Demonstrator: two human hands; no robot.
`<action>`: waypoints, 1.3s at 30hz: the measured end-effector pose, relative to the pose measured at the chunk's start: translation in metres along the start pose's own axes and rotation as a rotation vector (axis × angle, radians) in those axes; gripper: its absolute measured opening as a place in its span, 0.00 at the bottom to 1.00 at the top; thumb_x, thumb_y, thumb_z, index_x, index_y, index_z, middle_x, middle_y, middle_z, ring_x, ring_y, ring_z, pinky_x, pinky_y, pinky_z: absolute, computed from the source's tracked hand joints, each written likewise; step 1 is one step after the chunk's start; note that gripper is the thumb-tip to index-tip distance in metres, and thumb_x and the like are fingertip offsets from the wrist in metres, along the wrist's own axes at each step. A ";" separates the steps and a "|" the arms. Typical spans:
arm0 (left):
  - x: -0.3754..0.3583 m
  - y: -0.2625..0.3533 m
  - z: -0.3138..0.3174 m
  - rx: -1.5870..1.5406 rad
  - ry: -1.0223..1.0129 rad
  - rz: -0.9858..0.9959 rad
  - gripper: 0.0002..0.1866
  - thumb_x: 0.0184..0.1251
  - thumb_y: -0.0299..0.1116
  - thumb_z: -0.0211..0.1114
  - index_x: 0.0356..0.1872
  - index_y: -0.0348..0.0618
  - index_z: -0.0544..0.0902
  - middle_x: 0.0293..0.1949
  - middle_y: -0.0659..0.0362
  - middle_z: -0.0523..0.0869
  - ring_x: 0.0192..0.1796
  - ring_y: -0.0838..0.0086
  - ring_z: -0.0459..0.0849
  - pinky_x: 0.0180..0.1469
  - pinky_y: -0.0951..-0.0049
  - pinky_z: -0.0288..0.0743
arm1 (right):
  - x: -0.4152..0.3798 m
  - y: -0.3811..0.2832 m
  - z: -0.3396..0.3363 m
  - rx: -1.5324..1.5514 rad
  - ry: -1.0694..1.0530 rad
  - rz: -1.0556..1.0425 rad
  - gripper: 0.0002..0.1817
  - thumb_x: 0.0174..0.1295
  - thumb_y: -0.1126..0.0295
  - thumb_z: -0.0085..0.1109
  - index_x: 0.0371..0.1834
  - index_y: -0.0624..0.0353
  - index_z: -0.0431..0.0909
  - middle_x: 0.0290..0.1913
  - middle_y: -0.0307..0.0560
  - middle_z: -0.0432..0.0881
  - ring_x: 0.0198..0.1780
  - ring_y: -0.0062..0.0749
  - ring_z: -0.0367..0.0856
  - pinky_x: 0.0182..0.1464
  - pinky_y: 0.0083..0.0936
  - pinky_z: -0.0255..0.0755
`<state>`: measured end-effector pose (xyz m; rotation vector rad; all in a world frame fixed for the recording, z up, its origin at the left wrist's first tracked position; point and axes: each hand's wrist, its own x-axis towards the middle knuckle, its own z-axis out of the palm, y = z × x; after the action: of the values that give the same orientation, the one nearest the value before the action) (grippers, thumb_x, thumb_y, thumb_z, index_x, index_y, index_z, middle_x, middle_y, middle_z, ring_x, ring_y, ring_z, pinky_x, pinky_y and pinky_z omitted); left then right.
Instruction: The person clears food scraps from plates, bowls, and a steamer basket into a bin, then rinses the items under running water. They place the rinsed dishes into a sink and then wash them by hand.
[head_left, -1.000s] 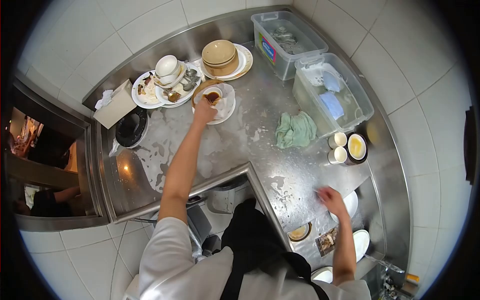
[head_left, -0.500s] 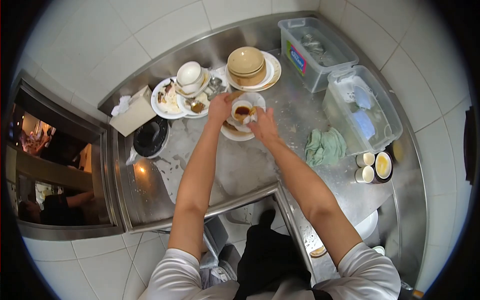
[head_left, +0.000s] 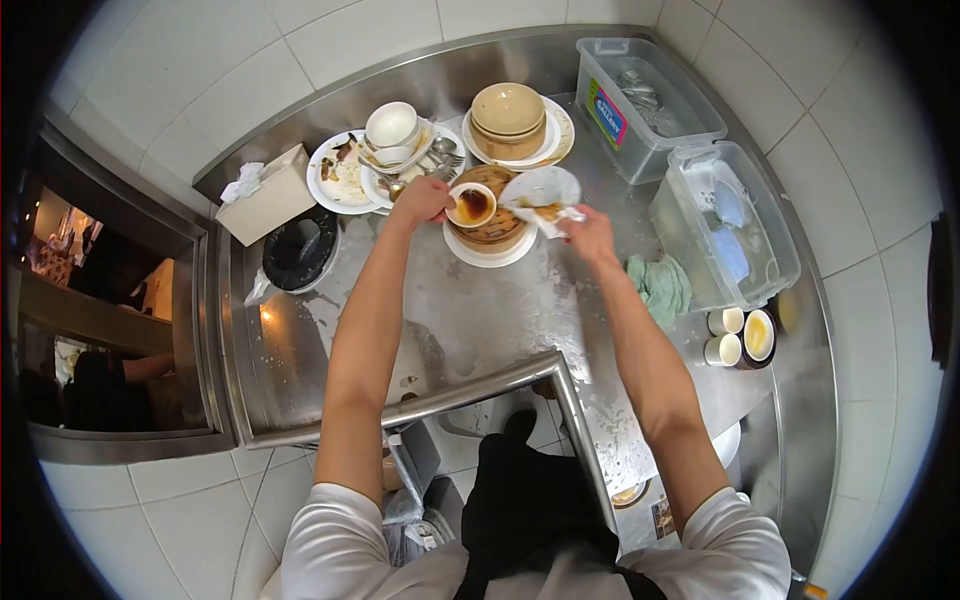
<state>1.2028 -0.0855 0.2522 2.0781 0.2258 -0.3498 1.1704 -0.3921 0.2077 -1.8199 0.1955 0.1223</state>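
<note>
My left hand (head_left: 426,198) grips the edge of a small white sauce bowl (head_left: 482,217) with brown sauce in it. This bowl is over a round bamboo steamer (head_left: 503,238), which stands on a white plate (head_left: 487,260). To the right, my right hand (head_left: 590,236) pinches a crumpled, stained white paper (head_left: 540,186), apparently a round steamer liner, held just off the steamer's right side. Just left of my left hand are a dirty white plate (head_left: 335,185) and stacked white bowls (head_left: 392,125) with spoons and forks beside them.
Behind the steamer, tan bowls (head_left: 508,108) are stacked on plates. Clear plastic bins (head_left: 650,110) line the right side, near a green cloth (head_left: 658,288) and small cups (head_left: 723,350). At left are a tissue box (head_left: 268,205) and a black-lined round bin (head_left: 300,250). A metal rail (head_left: 470,375) edges the counter.
My right hand has moved right, drawing the white paper away from the sauce bowl. My left hand has shifted slightly left with the bowl, and the bamboo steamer below shows more.
</note>
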 end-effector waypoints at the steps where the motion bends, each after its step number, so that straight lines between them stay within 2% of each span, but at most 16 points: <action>1: -0.011 0.000 -0.002 -0.054 -0.033 -0.043 0.06 0.49 0.25 0.66 0.30 0.36 0.83 0.23 0.61 0.82 0.21 0.79 0.79 0.24 0.78 0.75 | -0.004 0.001 -0.006 0.038 0.032 0.011 0.19 0.49 0.71 0.63 0.47 0.67 0.80 0.32 0.49 0.84 0.29 0.27 0.81 0.33 0.25 0.74; 5: -0.002 -0.023 0.011 -0.123 0.043 -0.029 0.03 0.47 0.22 0.66 0.24 0.32 0.82 0.18 0.56 0.82 0.18 0.75 0.81 0.19 0.75 0.75 | -0.031 0.004 -0.027 0.106 0.083 -0.011 0.18 0.50 0.72 0.62 0.46 0.67 0.80 0.31 0.44 0.84 0.27 0.22 0.79 0.31 0.21 0.73; 9: 0.020 -0.035 0.027 0.128 0.216 0.017 0.16 0.48 0.37 0.69 0.32 0.33 0.84 0.26 0.49 0.86 0.27 0.64 0.87 0.35 0.68 0.82 | -0.094 0.015 -0.055 0.074 0.093 0.005 0.17 0.51 0.72 0.62 0.45 0.66 0.80 0.33 0.45 0.83 0.28 0.22 0.78 0.31 0.21 0.74; 10: 0.020 -0.038 0.033 0.440 0.481 0.155 0.24 0.48 0.48 0.68 0.37 0.36 0.84 0.33 0.45 0.86 0.38 0.53 0.86 0.45 0.63 0.80 | -0.119 0.019 -0.066 0.079 0.104 0.025 0.17 0.51 0.72 0.62 0.46 0.66 0.80 0.34 0.44 0.83 0.29 0.21 0.78 0.32 0.21 0.74; 12: 0.049 -0.061 0.044 0.419 0.576 0.030 0.24 0.58 0.50 0.60 0.40 0.36 0.83 0.38 0.41 0.85 0.44 0.49 0.84 0.46 0.57 0.79 | -0.173 0.030 -0.090 0.083 0.133 0.063 0.17 0.52 0.72 0.62 0.46 0.65 0.80 0.35 0.44 0.83 0.31 0.20 0.78 0.34 0.21 0.74; 13: 0.061 -0.084 0.038 0.523 0.358 0.015 0.23 0.61 0.48 0.56 0.42 0.35 0.82 0.38 0.39 0.85 0.42 0.50 0.85 0.43 0.57 0.79 | -0.200 0.045 -0.104 0.009 0.186 0.044 0.17 0.52 0.73 0.62 0.46 0.65 0.80 0.35 0.42 0.83 0.32 0.19 0.78 0.35 0.20 0.73; 16: 0.029 -0.085 0.044 0.543 0.106 -0.135 0.18 0.64 0.39 0.56 0.45 0.34 0.79 0.33 0.44 0.85 0.30 0.58 0.86 0.35 0.59 0.80 | -0.288 0.090 -0.159 -0.120 0.278 0.120 0.17 0.52 0.74 0.63 0.47 0.64 0.80 0.34 0.38 0.83 0.34 0.17 0.75 0.36 0.18 0.71; 18: 0.030 -0.121 0.057 -0.512 -0.027 -0.316 0.14 0.61 0.30 0.62 0.47 0.35 0.77 0.31 0.53 0.84 0.28 0.68 0.83 0.31 0.65 0.80 | -0.347 0.102 -0.187 0.040 0.390 0.266 0.16 0.53 0.79 0.60 0.46 0.63 0.80 0.33 0.37 0.82 0.31 0.16 0.75 0.34 0.16 0.70; 20: 0.024 -0.124 0.070 -0.334 0.065 -0.189 0.17 0.55 0.23 0.66 0.48 0.36 0.76 0.35 0.58 0.83 0.32 0.70 0.81 0.33 0.70 0.79 | -0.399 0.121 -0.211 0.015 0.508 0.290 0.15 0.52 0.79 0.58 0.45 0.60 0.81 0.30 0.35 0.82 0.28 0.13 0.74 0.31 0.14 0.69; 22: 0.026 -0.131 0.078 -0.381 0.104 -0.194 0.19 0.55 0.21 0.65 0.49 0.34 0.74 0.40 0.55 0.83 0.39 0.69 0.82 0.35 0.70 0.79 | -0.441 0.148 -0.233 -0.124 0.607 0.299 0.15 0.54 0.78 0.57 0.45 0.60 0.81 0.32 0.37 0.82 0.28 0.14 0.75 0.32 0.15 0.70; 23: 0.035 -0.146 0.079 -0.625 0.027 -0.165 0.20 0.56 0.22 0.65 0.51 0.33 0.73 0.43 0.54 0.82 0.42 0.67 0.83 0.38 0.68 0.80 | -0.466 0.159 -0.242 -0.265 0.679 0.315 0.15 0.54 0.78 0.57 0.46 0.61 0.80 0.34 0.38 0.82 0.28 0.15 0.76 0.32 0.16 0.71; 25: 0.025 -0.139 0.093 -0.768 0.017 -0.054 0.22 0.58 0.22 0.64 0.55 0.36 0.70 0.49 0.52 0.81 0.46 0.64 0.83 0.45 0.62 0.81 | -0.508 0.168 -0.247 -0.062 0.805 0.398 0.17 0.52 0.74 0.60 0.47 0.62 0.80 0.30 0.38 0.81 0.30 0.20 0.75 0.36 0.22 0.71; 27: -0.004 -0.117 0.113 -0.802 0.039 0.094 0.20 0.62 0.22 0.61 0.55 0.39 0.70 0.50 0.52 0.80 0.46 0.63 0.83 0.45 0.59 0.81 | -0.549 0.180 -0.250 -0.151 0.894 0.440 0.17 0.53 0.74 0.60 0.47 0.61 0.80 0.30 0.39 0.81 0.29 0.20 0.74 0.33 0.21 0.69; 30: -0.018 -0.122 0.130 -0.726 0.119 0.074 0.18 0.63 0.20 0.58 0.54 0.36 0.69 0.51 0.50 0.79 0.47 0.62 0.82 0.47 0.62 0.80 | -0.611 0.205 -0.246 0.001 1.009 0.528 0.15 0.54 0.76 0.60 0.46 0.62 0.80 0.30 0.39 0.79 0.29 0.18 0.74 0.30 0.18 0.69; 35: -0.054 -0.108 0.136 -0.785 -0.048 0.125 0.19 0.63 0.21 0.59 0.55 0.39 0.69 0.51 0.50 0.79 0.49 0.63 0.82 0.46 0.64 0.80 | -0.679 0.202 -0.249 0.089 1.070 0.696 0.13 0.56 0.79 0.57 0.45 0.65 0.78 0.35 0.42 0.80 0.31 0.20 0.76 0.33 0.18 0.74; 39: -0.132 -0.045 0.157 -0.671 -0.097 0.103 0.21 0.62 0.20 0.58 0.57 0.42 0.68 0.49 0.51 0.80 0.48 0.65 0.82 0.46 0.66 0.81 | -0.699 0.216 -0.267 0.139 1.113 0.643 0.14 0.56 0.81 0.56 0.46 0.65 0.78 0.38 0.42 0.81 0.33 0.20 0.79 0.34 0.19 0.76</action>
<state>1.0405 -0.2012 0.1850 1.4015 0.1494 -0.2636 0.4375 -0.6549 0.2005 -1.4454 1.5203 -0.4633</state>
